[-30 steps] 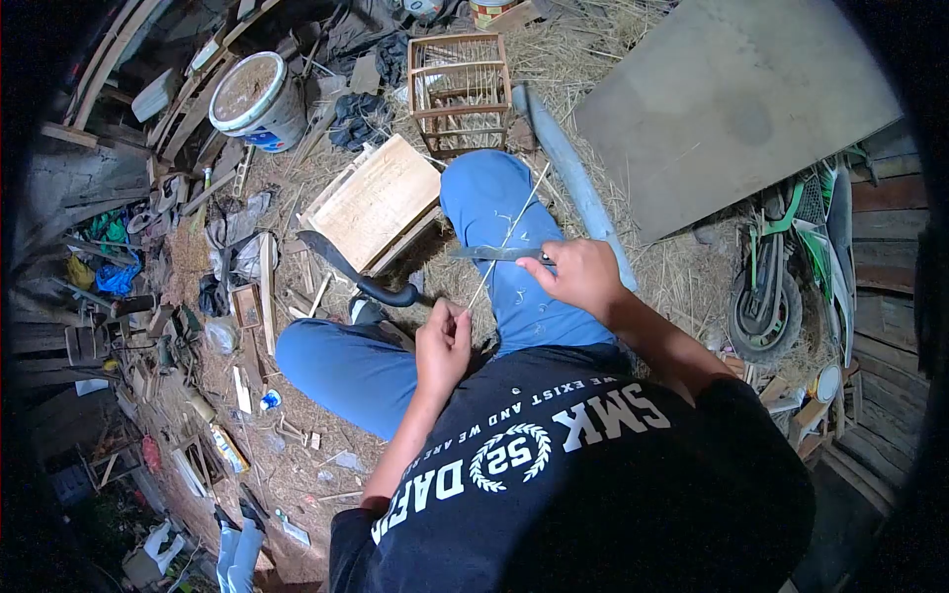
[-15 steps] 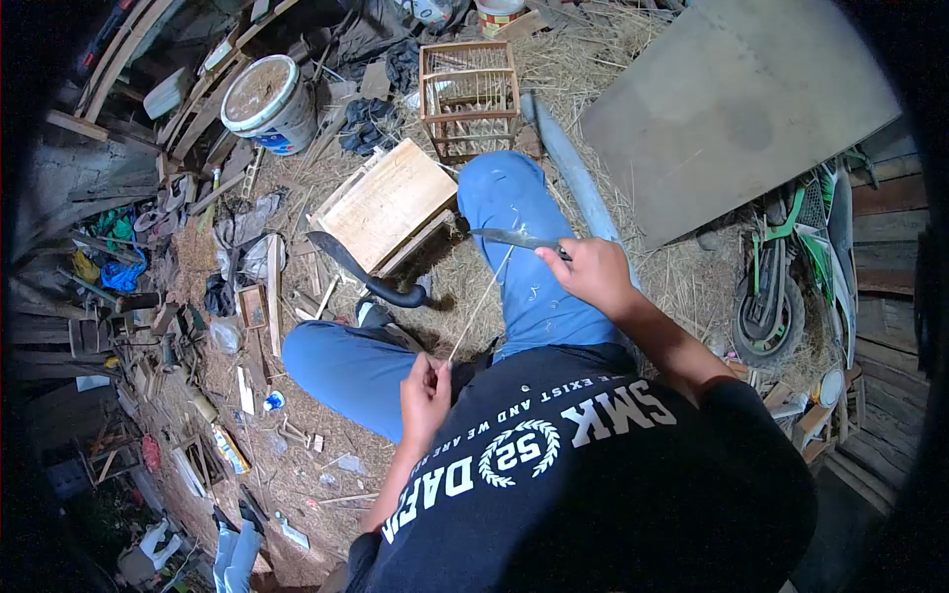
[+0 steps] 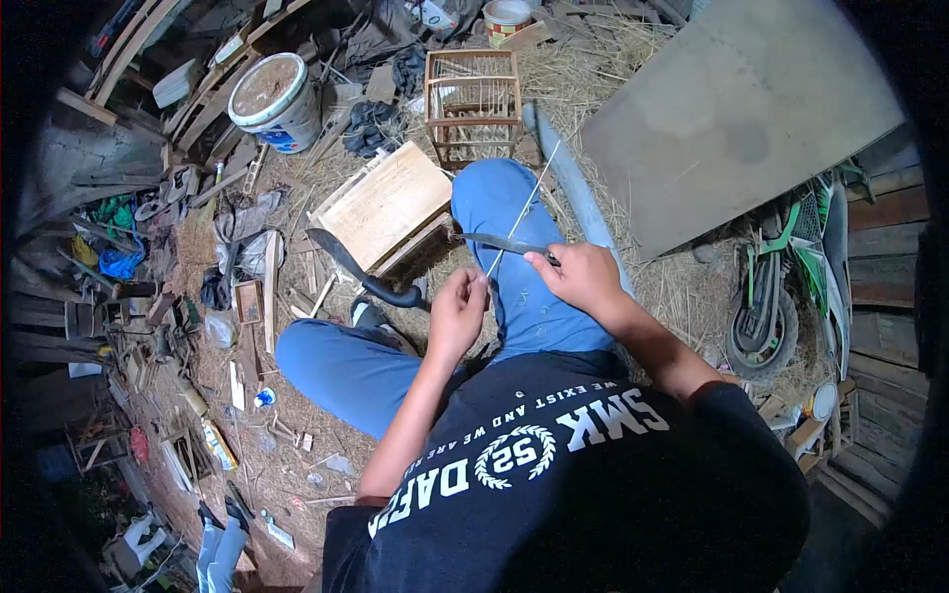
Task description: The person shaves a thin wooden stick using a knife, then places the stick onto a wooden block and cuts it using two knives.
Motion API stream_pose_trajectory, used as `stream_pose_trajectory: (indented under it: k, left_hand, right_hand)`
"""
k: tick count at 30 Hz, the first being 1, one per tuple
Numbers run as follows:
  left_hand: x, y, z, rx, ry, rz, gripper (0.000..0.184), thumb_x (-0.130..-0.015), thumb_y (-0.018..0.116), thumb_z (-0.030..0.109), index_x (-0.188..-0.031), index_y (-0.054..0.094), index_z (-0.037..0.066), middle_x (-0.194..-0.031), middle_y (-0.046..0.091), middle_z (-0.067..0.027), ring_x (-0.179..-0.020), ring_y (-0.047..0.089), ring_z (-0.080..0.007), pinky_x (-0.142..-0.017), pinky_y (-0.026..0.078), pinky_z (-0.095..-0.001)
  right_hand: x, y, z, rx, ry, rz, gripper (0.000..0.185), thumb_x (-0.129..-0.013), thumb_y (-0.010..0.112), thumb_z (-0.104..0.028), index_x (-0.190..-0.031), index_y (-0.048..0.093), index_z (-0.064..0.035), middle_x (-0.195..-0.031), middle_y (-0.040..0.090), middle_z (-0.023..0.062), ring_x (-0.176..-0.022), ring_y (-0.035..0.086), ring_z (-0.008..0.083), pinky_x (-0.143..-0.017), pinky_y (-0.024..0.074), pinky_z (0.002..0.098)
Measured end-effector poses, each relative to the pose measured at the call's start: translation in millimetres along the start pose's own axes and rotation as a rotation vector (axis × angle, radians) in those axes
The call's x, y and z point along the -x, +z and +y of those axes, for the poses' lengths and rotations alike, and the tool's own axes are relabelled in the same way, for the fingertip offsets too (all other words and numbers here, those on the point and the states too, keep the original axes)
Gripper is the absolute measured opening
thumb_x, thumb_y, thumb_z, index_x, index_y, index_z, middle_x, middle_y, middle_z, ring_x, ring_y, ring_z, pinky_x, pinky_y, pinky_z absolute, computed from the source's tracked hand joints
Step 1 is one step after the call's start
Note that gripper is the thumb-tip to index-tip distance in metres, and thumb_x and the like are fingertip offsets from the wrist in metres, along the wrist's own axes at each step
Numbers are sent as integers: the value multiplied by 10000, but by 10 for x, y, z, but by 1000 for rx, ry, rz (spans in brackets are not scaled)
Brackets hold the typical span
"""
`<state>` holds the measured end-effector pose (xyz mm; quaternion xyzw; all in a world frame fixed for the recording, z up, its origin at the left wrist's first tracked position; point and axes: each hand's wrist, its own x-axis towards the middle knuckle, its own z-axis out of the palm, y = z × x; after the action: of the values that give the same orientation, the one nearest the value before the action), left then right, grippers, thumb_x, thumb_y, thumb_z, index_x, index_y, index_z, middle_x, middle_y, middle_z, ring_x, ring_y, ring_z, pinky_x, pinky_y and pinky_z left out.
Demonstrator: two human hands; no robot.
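Note:
My right hand [image 3: 581,275] is closed round the handle of a knife [image 3: 499,241], whose blade points left above my right thigh. A thin pale bamboo strip [image 3: 530,201] crosses the blade and slants up to the right, past my knee. Its lower end is pinched in the fingers of my left hand [image 3: 461,308], which sits just left of the knife. The strip touches or passes very close to the blade; I cannot tell which. Small pale shavings lie on my jeans.
A machete with a dark curved handle [image 3: 393,293] leans by a wooden block [image 3: 381,210] before me. Beyond are a slatted wooden cage [image 3: 473,121] and a white bucket [image 3: 297,127]. At right stand a large board [image 3: 732,119] and a green motorbike [image 3: 766,316]. Straw and scraps cover the floor.
My left hand has moved forward and up towards the knife, carrying the strip with it. More of the strip now extends beyond the blade. My right hand has shifted slightly left.

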<state>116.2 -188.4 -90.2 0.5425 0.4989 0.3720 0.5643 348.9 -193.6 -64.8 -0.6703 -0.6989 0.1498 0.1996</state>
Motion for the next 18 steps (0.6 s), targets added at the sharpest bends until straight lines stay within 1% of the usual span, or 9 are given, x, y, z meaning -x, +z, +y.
stream_pose_trajectory:
  k: [2, 3, 6, 9, 13, 16, 18]
  left_hand:
    - [-133, 73, 54, -19, -71, -80, 184, -1083, 552, 151, -1001, 633, 8, -747, 544, 25, -660, 496, -56, -588, 393, -240]
    - [-166, 105, 77, -81, -54, -94, 200, -1084, 549, 159, -1006, 661, 12, -738, 539, 32, -658, 478, -47, -582, 371, -233]
    - [-260, 167, -46, -115, -2, -101, 207, -1089, 538, 164, -992, 651, 21, -725, 513, 43, -657, 444, -43, -581, 347, -232]
    - [-256, 179, -80, -143, -14, -116, 223, -1097, 523, 169, -965, 636, 29, -718, 480, 54, -656, 413, -44, -585, 332, -237]
    - [-254, 143, -160, -171, -23, -133, 230, -1103, 511, 175, -954, 618, 36, -713, 458, 58, -656, 406, -48, -591, 335, -243]
    - [-242, 127, -178, -80, 37, -129, 231, -1107, 502, 188, -966, 614, 42, -713, 453, 58, -657, 410, -50, -593, 341, -244]
    - [-191, 51, -153, -190, -7, -146, 232, -1111, 492, 196, -985, 613, 44, -725, 456, 52, -670, 418, -48, -602, 350, -241]
  right_hand:
    - [-2, -18, 16, 4, -2, -1, 577, -961, 615, -568, -664, 665, -76, -607, 639, 177, -586, 660, 403, -542, 505, 518]
    - [-5, -27, 26, 6, -9, -5, 579, -959, 615, -571, -663, 667, -77, -610, 642, 179, -586, 662, 403, -543, 507, 519]
    - [-14, -43, 45, 7, -5, -8, 583, -956, 616, -575, -656, 669, -78, -614, 647, 182, -587, 666, 403, -543, 510, 520]
    - [-29, -59, 46, 20, -14, -13, 583, -955, 616, -574, -655, 673, -77, -610, 647, 184, -585, 668, 399, -542, 515, 517]
    - [-62, -69, 26, 45, -32, -20, 586, -952, 617, -575, -650, 674, -76, -605, 646, 186, -580, 669, 396, -541, 518, 512]
    - [-95, -77, 30, 56, -40, -40, 586, -948, 621, -575, -648, 676, -74, -601, 645, 184, -574, 668, 393, -538, 520, 508]
    - [-89, -66, 11, 77, -67, -6, 585, -947, 622, -575, -647, 676, -76, -599, 646, 181, -571, 667, 393, -536, 519, 508]
